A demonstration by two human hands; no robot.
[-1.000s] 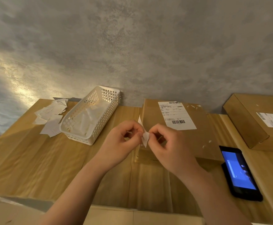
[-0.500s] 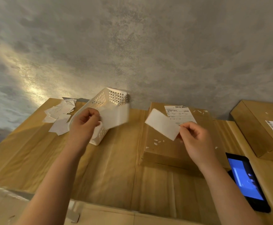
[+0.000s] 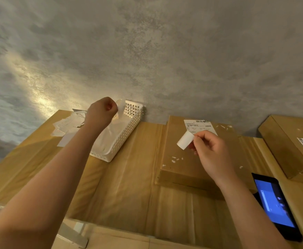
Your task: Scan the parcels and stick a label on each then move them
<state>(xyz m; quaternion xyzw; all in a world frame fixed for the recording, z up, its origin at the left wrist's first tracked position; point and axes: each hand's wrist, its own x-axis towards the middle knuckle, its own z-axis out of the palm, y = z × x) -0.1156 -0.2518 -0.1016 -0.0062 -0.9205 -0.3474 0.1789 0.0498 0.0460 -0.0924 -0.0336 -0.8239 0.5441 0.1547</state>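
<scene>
A flat brown parcel lies in the middle of the table, with a printed shipping slip on its far end. My right hand hovers over it, pinching a curled white label. My left hand is held above the white basket, fingers closed on a translucent backing sheet that hangs over the basket. A second brown parcel with its own slip sits at the far right.
A black phone with a blue screen lies at the right front. Loose white paper pieces are scattered left of the basket. A grey wall rises right behind the table. Cardboard sheets cover the tabletop.
The hands peeled the label from its backing and moved apart. My left hand carried the backing further out over the basket; my right hand holds the label over the parcel, now curled.
</scene>
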